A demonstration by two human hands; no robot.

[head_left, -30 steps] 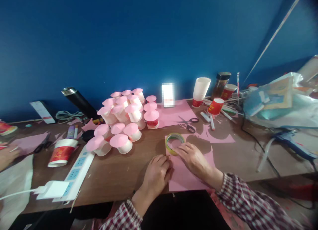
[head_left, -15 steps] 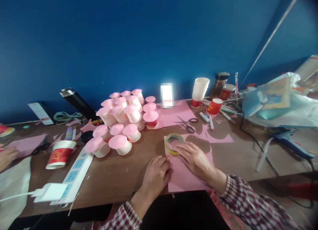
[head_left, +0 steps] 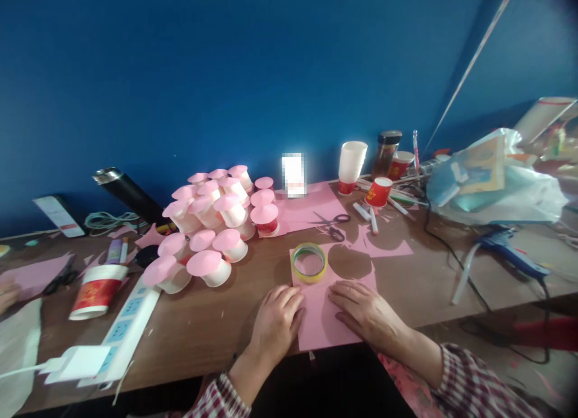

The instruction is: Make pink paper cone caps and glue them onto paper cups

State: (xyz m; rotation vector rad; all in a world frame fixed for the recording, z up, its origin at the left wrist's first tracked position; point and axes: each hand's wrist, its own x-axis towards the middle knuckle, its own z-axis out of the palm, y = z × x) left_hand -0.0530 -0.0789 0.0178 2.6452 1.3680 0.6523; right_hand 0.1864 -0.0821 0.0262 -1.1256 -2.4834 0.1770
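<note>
A square pink paper sheet (head_left: 318,321) lies on the table in front of me, with a cut-out curve at its top right. On its upper left part rests a yellow-green roll of tape (head_left: 311,279), flat and untouched. My left hand (head_left: 276,318) lies at the sheet's left edge, slightly bent fingertips on the paper and thumb apart from them. Flat on the sheet's right side, my right hand (head_left: 368,312) has its fingers stretched out and holds nothing. Open scissors (head_left: 334,225) lie behind the tape.
Several paper cups with pink cone tops (head_left: 205,262) stand at the left. A power strip (head_left: 129,330) and a lying red cup (head_left: 97,294) are nearer. A blue glue gun (head_left: 515,252) and a plastic bag (head_left: 519,195) lie right. Another person's hand (head_left: 8,293) shows far left.
My right hand has left the tape roll and moved down and right onto the pink sheet. The tape stays on the sheet. The view has shifted slightly right.
</note>
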